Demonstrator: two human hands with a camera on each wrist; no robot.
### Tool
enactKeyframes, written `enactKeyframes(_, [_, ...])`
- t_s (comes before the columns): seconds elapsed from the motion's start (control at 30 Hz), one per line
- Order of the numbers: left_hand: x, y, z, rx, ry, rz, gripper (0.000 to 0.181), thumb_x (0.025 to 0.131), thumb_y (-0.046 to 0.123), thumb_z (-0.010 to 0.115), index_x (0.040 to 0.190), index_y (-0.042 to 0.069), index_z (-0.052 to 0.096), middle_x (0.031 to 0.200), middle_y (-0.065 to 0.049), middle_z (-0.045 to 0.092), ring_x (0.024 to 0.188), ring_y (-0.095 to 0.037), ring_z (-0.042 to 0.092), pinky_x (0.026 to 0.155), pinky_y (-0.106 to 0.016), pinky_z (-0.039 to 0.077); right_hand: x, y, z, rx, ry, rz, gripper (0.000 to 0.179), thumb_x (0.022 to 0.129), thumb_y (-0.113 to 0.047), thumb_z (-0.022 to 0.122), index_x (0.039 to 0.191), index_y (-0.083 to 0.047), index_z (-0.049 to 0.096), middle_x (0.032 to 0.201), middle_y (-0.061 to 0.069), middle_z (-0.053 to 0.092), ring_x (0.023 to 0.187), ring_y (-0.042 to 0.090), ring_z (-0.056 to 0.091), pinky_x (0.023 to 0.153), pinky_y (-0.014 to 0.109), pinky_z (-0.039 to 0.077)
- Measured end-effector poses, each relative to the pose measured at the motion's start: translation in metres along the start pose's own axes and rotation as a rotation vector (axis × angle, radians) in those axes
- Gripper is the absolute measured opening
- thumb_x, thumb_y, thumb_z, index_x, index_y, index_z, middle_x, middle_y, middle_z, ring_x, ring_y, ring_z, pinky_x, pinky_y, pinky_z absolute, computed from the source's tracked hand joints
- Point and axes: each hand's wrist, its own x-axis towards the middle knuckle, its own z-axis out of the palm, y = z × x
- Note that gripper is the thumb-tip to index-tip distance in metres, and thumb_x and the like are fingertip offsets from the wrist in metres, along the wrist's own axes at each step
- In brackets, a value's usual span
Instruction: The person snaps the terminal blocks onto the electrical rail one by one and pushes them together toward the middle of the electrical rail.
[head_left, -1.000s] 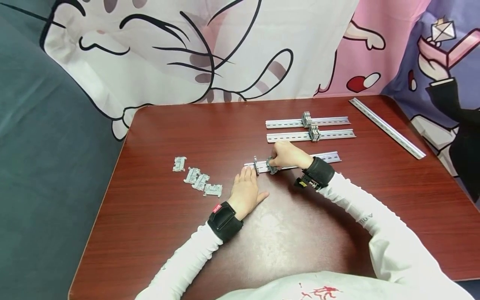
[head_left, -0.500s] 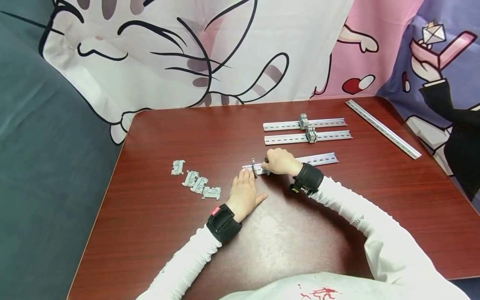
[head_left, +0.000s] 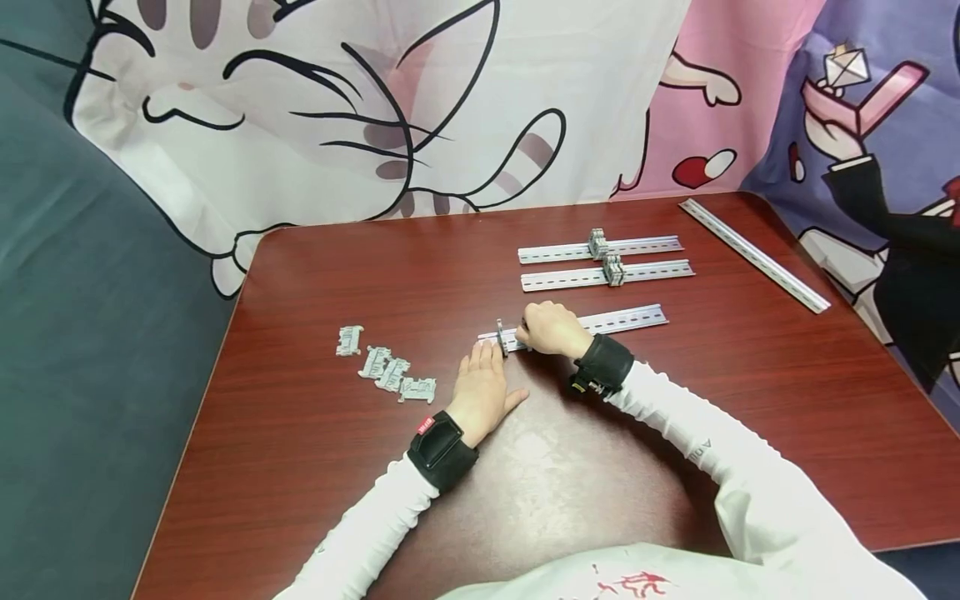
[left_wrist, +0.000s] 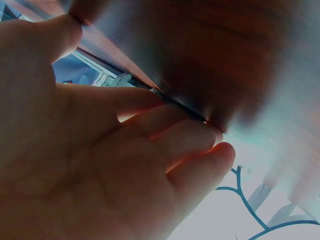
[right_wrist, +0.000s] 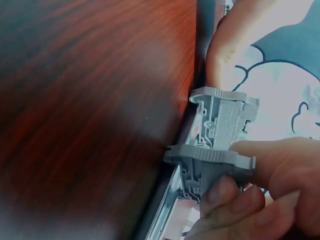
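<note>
A slotted metal DIN rail [head_left: 624,320] lies across the middle of the table. My left hand [head_left: 481,390] rests with straight fingers at its left end. Just beside those fingertips, a grey terminal block [right_wrist: 227,117] stands upright on the rail. My right hand [head_left: 553,328] pinches a second grey terminal block [right_wrist: 202,156] between thumb and fingers. That block sits over the rail, close behind the first with a small gap. From the head view my right hand mostly hides it. In the left wrist view my left palm and fingers [left_wrist: 180,140] fill much of the picture.
Several loose terminal blocks [head_left: 392,375] lie flat on the table [head_left: 300,467] at the left. Two more rails, the rear one [head_left: 555,254] and the nearer one [head_left: 562,281], carry clustered blocks. A bare rail [head_left: 757,257] lies slanted at the right. Printed cloth [head_left: 300,167] hangs behind.
My right hand has slid left along the rail with its terminal block, closer to the standing one. My left hand stays at the rail's end. The head view has shifted slightly.
</note>
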Motion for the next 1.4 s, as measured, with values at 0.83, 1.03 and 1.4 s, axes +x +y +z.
enactKeyframes(0.83, [-0.001,0.001,0.002,0.009,-0.019,-0.001,0.084,0.091,0.053,0.056,0.145,-0.007,0.035,0.149,-0.025,0.039,0.140,-0.035,0.038,0.114,-0.044,0.033,-0.001,0.002,0.005,0.038,0.028,-0.028,0.033,0.083,-0.017,0.057,0.052,-0.016,0.048,0.060,0.004,0.054,0.060,0.022,0.056,0.060,0.040,0.051])
enactKeyframes(1.03, [0.000,0.001,0.002,0.035,0.006,0.005,0.084,0.090,0.054,0.057,0.144,-0.007,0.037,0.148,-0.024,0.042,0.139,-0.034,0.040,0.112,-0.043,0.035,0.002,0.005,0.001,0.051,-0.016,-0.033,0.027,0.085,-0.020,0.057,0.059,-0.014,0.055,0.063,0.002,0.055,0.061,0.020,0.054,0.060,0.036,0.048])
enactKeyframes(1.4, [0.001,0.001,0.002,0.029,0.011,-0.001,0.085,0.089,0.055,0.058,0.144,-0.007,0.037,0.148,-0.023,0.042,0.140,-0.032,0.039,0.111,-0.042,0.035,0.005,0.002,-0.030,0.040,0.003,-0.050,0.041,0.096,-0.032,0.055,0.059,-0.012,0.055,0.058,-0.001,0.048,0.058,0.017,0.050,0.056,0.033,0.042])
